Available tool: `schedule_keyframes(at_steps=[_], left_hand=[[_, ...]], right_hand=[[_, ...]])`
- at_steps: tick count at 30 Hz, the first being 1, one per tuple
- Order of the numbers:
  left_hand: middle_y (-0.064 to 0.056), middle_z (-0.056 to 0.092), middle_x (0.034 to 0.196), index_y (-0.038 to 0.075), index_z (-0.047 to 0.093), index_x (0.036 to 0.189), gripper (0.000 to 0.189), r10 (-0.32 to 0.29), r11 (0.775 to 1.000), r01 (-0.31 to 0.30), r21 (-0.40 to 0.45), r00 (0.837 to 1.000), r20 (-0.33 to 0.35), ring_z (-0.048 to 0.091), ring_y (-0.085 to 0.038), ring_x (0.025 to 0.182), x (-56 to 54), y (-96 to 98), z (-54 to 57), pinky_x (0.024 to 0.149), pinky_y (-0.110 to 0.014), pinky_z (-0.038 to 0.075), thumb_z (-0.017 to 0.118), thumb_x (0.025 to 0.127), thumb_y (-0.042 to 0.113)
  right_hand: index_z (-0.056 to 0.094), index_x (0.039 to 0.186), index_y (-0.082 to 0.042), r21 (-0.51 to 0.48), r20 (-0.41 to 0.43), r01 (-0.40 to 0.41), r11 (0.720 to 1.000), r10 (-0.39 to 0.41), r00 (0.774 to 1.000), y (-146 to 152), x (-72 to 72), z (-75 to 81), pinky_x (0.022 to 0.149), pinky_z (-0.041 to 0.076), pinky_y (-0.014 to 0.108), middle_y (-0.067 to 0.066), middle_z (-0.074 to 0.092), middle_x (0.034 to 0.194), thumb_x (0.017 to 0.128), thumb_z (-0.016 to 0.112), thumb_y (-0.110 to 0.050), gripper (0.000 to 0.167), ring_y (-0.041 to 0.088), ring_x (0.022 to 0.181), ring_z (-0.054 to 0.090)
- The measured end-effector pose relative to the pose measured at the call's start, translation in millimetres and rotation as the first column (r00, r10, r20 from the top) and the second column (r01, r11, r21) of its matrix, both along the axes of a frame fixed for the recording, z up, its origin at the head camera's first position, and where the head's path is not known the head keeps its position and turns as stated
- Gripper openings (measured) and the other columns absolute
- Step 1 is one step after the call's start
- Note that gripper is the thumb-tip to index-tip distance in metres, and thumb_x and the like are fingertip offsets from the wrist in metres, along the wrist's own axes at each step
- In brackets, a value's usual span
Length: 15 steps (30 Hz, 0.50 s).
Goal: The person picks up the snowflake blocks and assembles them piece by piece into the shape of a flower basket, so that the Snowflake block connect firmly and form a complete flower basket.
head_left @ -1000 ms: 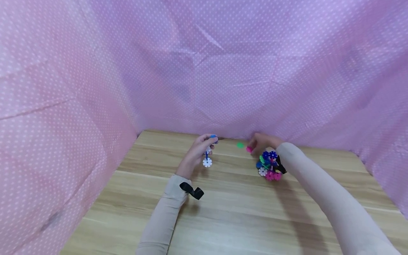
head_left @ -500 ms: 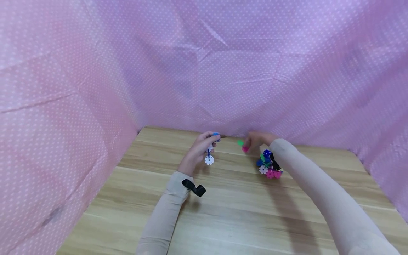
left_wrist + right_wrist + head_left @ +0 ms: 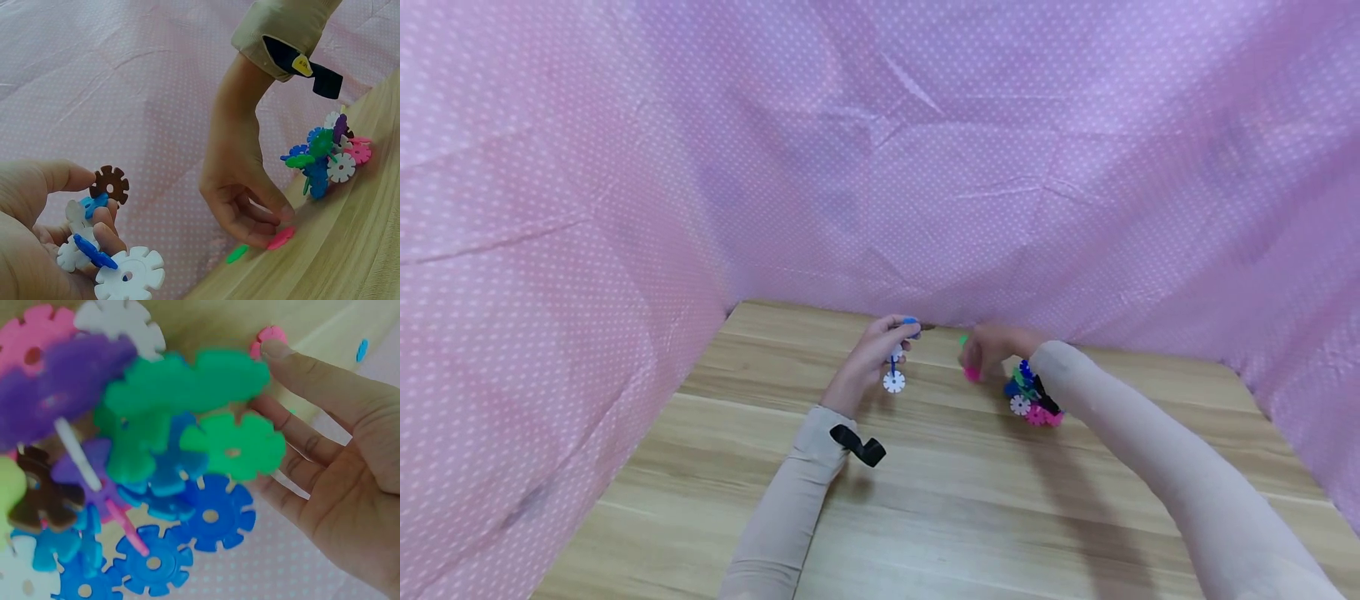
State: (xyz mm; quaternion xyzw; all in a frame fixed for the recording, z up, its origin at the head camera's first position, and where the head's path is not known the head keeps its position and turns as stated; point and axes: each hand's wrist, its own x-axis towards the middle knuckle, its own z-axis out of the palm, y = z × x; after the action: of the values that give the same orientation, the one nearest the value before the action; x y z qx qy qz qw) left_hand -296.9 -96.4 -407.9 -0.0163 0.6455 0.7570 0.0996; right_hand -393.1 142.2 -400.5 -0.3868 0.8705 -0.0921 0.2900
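In the head view my left hand (image 3: 868,358) holds a chain of slotted plastic snowflake discs above the table. The left wrist view shows its brown disc (image 3: 110,185) at the fingertips, then blue and white pieces, with a white disc (image 3: 129,275) hanging lowest. My right hand (image 3: 992,348) reaches down to the tabletop and pinches a pink snowflake disc (image 3: 280,238) between thumb and fingertips. A loose green disc (image 3: 237,253) lies just beside it. Near my right wrist stands a joined cluster of many-coloured discs (image 3: 317,159), close to the camera in the right wrist view.
The wood-grain table (image 3: 955,500) ends at a pink dotted cloth (image 3: 880,208) that hangs behind and at the sides. A black strap (image 3: 859,446) sticks out from the left sleeve. A small blue disc (image 3: 362,350) shows in the right wrist view.
My right hand has moved left and a little nearer, and the pink disc has shifted along with it. My left hand keeps its chain at nearly the same spot.
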Motion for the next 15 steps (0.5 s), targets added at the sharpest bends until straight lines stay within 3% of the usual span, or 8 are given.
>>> schedule_keyframes(at_steps=[4, 8, 15], left_hand=[[-0.003, 0.062, 0.105, 0.004, 0.062, 0.12, 0.025, 0.006, 1.0, -0.007, -0.013, 1.0, -0.01, 0.052, -0.01, 0.081, 2.7, 2.2, -0.6, 0.063, -0.02, 0.044, 0.064, 0.101, 0.02], [0.002, 0.059, 0.099, 0.004, 0.062, 0.117, 0.022, 0.01, 1.0, -0.01, -0.012, 1.0, -0.01, 0.052, -0.008, 0.079, 5.7, 4.7, -0.8, 0.061, -0.019, 0.043, 0.064, 0.101, 0.018], [0.0, 0.061, 0.1, 0.004, 0.062, 0.118, 0.023, 0.017, 1.0, -0.017, -0.001, 1.0, 0.006, 0.052, -0.008, 0.077, 9.5, 8.0, -1.0, 0.057, -0.017, 0.043, 0.064, 0.1, 0.018]], right_hand=[[0.071, 0.089, 0.0, -0.008, 0.038, -0.034, 0.999, 0.034, 0.999, -6, 8.3, -3.9, 0.081, 0.057, 0.027, 0.005, 0.075, 0.089, 0.073, 0.084, 0.007, 0.022, 0.012, 0.083, 0.064], [0.069, 0.08, -0.005, 0.027, 0.021, -0.045, 0.999, 0.045, 0.999, -8, 14.3, -11.5, 0.068, 0.05, 0.019, -0.003, 0.07, 0.076, 0.07, 0.083, 0.006, 0.021, 0.006, 0.07, 0.056], [0.067, 0.079, -0.01, 0.003, -0.016, -0.049, 0.999, 0.049, 0.999, -8, 24.0, -15.4, 0.064, 0.045, 0.02, -0.004, 0.066, 0.075, 0.07, 0.085, 0.0, 0.022, 0.008, 0.068, 0.054]])
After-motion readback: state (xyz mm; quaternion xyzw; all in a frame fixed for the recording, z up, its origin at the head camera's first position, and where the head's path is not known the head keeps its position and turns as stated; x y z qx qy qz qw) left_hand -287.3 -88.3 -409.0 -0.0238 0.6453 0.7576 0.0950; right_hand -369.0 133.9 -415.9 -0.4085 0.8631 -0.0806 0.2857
